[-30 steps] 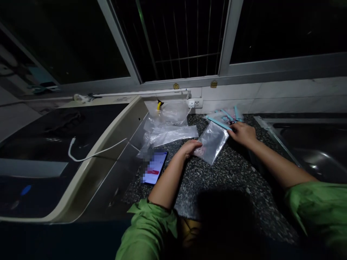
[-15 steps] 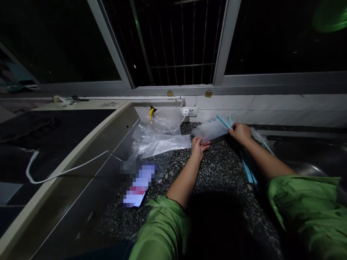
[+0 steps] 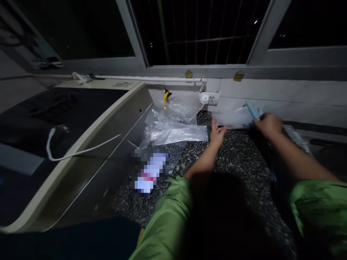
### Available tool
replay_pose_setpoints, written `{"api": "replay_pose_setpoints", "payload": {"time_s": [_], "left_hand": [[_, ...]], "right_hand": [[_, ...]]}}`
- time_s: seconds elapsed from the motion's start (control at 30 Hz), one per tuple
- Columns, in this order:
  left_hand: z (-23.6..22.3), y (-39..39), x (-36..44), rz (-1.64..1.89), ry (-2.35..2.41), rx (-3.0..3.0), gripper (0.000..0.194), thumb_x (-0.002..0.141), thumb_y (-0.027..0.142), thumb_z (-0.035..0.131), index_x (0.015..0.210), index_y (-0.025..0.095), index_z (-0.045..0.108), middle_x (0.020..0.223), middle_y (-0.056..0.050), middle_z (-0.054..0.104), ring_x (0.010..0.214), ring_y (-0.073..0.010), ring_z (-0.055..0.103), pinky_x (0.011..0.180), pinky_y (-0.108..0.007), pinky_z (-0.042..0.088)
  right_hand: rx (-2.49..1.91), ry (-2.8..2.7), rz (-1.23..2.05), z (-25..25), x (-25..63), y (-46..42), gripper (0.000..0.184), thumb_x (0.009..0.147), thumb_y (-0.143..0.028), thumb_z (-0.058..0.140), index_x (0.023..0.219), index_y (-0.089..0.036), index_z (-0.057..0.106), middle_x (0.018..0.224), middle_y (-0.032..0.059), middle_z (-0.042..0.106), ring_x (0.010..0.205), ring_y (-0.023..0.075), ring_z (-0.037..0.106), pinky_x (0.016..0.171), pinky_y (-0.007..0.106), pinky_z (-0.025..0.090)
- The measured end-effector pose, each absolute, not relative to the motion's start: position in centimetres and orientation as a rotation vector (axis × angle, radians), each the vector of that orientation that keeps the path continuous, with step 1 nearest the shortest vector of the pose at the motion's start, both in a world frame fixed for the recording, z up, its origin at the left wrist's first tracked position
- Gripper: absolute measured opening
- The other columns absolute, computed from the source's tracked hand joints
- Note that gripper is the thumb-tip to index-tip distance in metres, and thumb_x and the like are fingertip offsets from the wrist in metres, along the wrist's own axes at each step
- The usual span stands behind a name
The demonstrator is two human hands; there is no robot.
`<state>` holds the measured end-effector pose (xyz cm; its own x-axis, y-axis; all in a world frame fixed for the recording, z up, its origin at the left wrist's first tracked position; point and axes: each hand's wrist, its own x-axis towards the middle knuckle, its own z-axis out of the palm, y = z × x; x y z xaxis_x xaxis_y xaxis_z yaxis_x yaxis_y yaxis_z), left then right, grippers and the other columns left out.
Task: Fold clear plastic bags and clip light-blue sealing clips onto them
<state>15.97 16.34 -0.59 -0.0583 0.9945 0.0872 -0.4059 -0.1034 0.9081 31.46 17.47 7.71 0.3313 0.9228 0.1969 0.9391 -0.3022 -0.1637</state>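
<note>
An appliance (image 3: 132,112) stood left of the outlet (image 3: 213,99), loose plastic (image 3: 179,131) below-left, a clear bag (image 3: 231,117) below-right, a phone (image 3: 151,173) farther below-left. The left hand (image 3: 217,135) spread its fingers at the bag's edge, contact blurred; the right hand (image 3: 269,124) pinched a blue strip (image 3: 252,111).

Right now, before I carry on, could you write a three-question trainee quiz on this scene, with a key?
1. Multiple choice: the left hand is nearest to
A. the window
B. clear plastic
C. the sink

2. True or false: the lit phone lies on top of the washing machine.

3. Fill in: the light-blue strip runs to the fingers of the ____ hand.

Key: 1. B. 2. False; it lies on the speckled countertop. 3. Right hand.
</note>
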Motion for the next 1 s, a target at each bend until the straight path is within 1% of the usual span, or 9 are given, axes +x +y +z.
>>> {"api": "replay_pose_setpoints", "payload": {"time_s": [0.1, 0.2, 0.3, 0.37, 0.5, 0.57, 0.63, 0.77, 1.0], "left_hand": [[-1.4, 17.1, 16.2, 1.415, 0.904, 1.013, 0.073, 0.076, 0.017, 0.061, 0.138, 0.027, 0.025, 0.137, -0.014, 0.040, 0.106, -0.0189, 0.057, 0.094, -0.037, 0.041], [-2.1, 17.5, 16.4, 1.408, 0.926, 1.039, 0.074, 0.074, 0.018, 0.063, 0.138, 0.027, 0.026, 0.135, -0.013, 0.043, 0.105, -0.0196, 0.057, 0.094, -0.037, 0.041], [-2.4, 17.6, 16.5, 1.405, 0.961, 1.039, 0.074, 0.074, 0.019, 0.063, 0.138, 0.026, 0.026, 0.132, -0.012, 0.047, 0.101, -0.0182, 0.059, 0.090, -0.034, 0.043], [-2.4, 17.6, 16.4, 1.390, 1.008, 1.026, 0.073, 0.075, 0.019, 0.060, 0.139, 0.025, 0.024, 0.123, -0.011, 0.054, 0.092, -0.0159, 0.062, 0.086, -0.030, 0.045], [-2.2, 17.4, 16.2, 1.335, 1.105, 1.056, 0.068, 0.078, 0.019, 0.053, 0.139, 0.021, 0.022, 0.093, -0.004, 0.066, 0.071, -0.0125, 0.062, 0.076, -0.027, 0.047], [-1.9, 17.1, 16.1, 1.321, 1.171, 1.118, 0.063, 0.078, 0.018, 0.051, 0.136, 0.019, 0.028, 0.083, -0.002, 0.066, 0.067, -0.0133, 0.060, 0.074, -0.028, 0.046], [-1.6, 16.7, 15.9, 1.334, 1.253, 1.188, 0.054, 0.078, 0.018, 0.051, 0.131, 0.017, 0.037, 0.079, -0.003, 0.064, 0.069, -0.0148, 0.058, 0.075, -0.029, 0.046], [-0.8, 14.9, 14.9, 1.422, 1.370, 1.326, 0.040, 0.078, 0.016, 0.047, 0.118, 0.016, 0.050, 0.087, -0.007, 0.062, 0.080, -0.0177, 0.057, 0.082, -0.031, 0.043], [0.6, 10.1, 10.5, 1.466, 1.688, 1.567, 0.039, 0.078, 0.014, 0.039, 0.115, 0.014, 0.051, 0.115, -0.013, 0.056, 0.112, -0.0207, 0.047, 0.100, -0.032, 0.033]], "right_hand": [[-2.369, -1.656, -0.121, 7.9, 31.2, 18.0, 0.038, 0.080, -0.027, 0.048, 0.104, -0.001, 0.063, 0.093, 0.0235, 0.064, 0.078, 0.0245, 0.055, 0.061, 0.032, 0.031], [-2.362, -1.635, -0.102, 8.0, 30.9, 18.3, 0.037, 0.079, -0.025, 0.049, 0.104, -0.001, 0.064, 0.090, 0.0218, 0.064, 0.072, 0.0218, 0.052, 0.062, 0.032, 0.029], [-2.331, -1.619, -0.094, 7.8, 30.7, 18.4, 0.037, 0.080, -0.026, 0.050, 0.102, 0.000, 0.064, 0.088, 0.0212, 0.064, 0.068, 0.0195, 0.048, 0.062, 0.032, 0.029], [-2.328, -1.606, -0.091, 7.6, 30.6, 18.5, 0.038, 0.080, -0.028, 0.052, 0.102, 0.000, 0.064, 0.089, 0.0213, 0.064, 0.068, 0.0194, 0.048, 0.062, 0.031, 0.029], [-2.347, -1.608, -0.097, 7.5, 30.6, 18.2, 0.043, 0.081, -0.035, 0.051, 0.107, -0.002, 0.063, 0.094, 0.0229, 0.064, 0.077, 0.0230, 0.053, 0.061, 0.031, 0.029], [-2.362, -1.606, -0.146, 7.7, 30.6, 17.6, 0.045, 0.082, -0.038, 0.048, 0.109, -0.005, 0.062, 0.101, 0.0240, 0.062, 0.084, 0.0258, 0.055, 0.061, 0.032, 0.028], [-2.329, -1.630, -0.234, 8.0, 30.3, 16.8, 0.044, 0.083, -0.038, 0.046, 0.111, -0.007, 0.061, 0.107, 0.0236, 0.061, 0.089, 0.0276, 0.055, 0.060, 0.033, 0.029], [-2.138, -1.808, -0.377, 8.0, 29.1, 15.4, 0.037, 0.084, -0.033, 0.041, 0.105, -0.010, 0.063, 0.106, 0.0199, 0.062, 0.088, 0.0278, 0.057, 0.060, 0.033, 0.033], [-1.763, -2.064, -0.294, 4.7, 23.4, 14.7, 0.028, 0.081, -0.030, 0.043, 0.088, -0.017, 0.067, 0.089, 0.0108, 0.067, 0.078, 0.0228, 0.060, 0.060, 0.030, 0.040]]}}
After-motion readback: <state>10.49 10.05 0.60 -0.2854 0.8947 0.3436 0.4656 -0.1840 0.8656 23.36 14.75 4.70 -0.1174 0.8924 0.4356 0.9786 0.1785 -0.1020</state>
